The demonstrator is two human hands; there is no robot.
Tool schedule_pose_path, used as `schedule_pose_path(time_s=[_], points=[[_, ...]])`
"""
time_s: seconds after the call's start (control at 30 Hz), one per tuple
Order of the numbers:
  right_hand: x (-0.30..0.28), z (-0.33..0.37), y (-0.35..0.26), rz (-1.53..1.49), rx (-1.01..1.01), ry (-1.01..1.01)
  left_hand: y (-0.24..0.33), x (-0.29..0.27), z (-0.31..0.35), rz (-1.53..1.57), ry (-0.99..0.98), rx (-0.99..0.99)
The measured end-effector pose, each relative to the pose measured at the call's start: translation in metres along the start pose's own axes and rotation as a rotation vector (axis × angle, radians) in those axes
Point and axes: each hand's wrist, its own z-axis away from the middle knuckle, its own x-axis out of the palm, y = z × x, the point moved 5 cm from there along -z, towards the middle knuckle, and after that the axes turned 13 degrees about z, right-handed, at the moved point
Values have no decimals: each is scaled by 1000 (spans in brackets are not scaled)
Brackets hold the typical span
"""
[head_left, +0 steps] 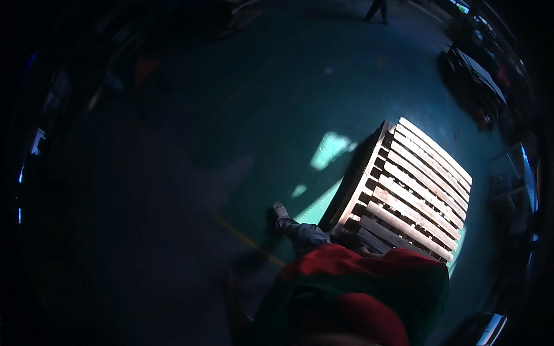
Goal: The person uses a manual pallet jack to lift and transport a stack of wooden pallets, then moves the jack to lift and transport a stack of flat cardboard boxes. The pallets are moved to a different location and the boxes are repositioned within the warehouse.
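Observation:
My left arm hangs at my side in deep shadow, and my left hand [228, 282] is a dim blur whose fingers I cannot make out. My right hand does not show. Nearest to my body is a stack of wooden pallets [424, 190], its top slats brightly lit by sun. My red and green top [352, 271] covers the stack's near corner. One of my legs, in grey trousers [309, 235], is stretched forward, with its shoe [280, 210] on the floor left of the pallets.
Sun patches lie on the green floor [277, 121]; a yellow line [242, 235] crosses it. At the far right stands a dark pile with a pale flat top [482, 75]. A person's legs [377, 11] show at the far end. Dim stacked items [242, 14] are at the back left.

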Motion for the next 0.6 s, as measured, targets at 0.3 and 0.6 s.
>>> schedule_pose_path(time_s=[0.3, 0.6], points=[[-141, -64, -394, -310, -404, 127, 45, 142, -103, -187, -338, -156], [-357, 39, -834, -533, -919, 485, 88, 168, -266, -355, -464, -259]])
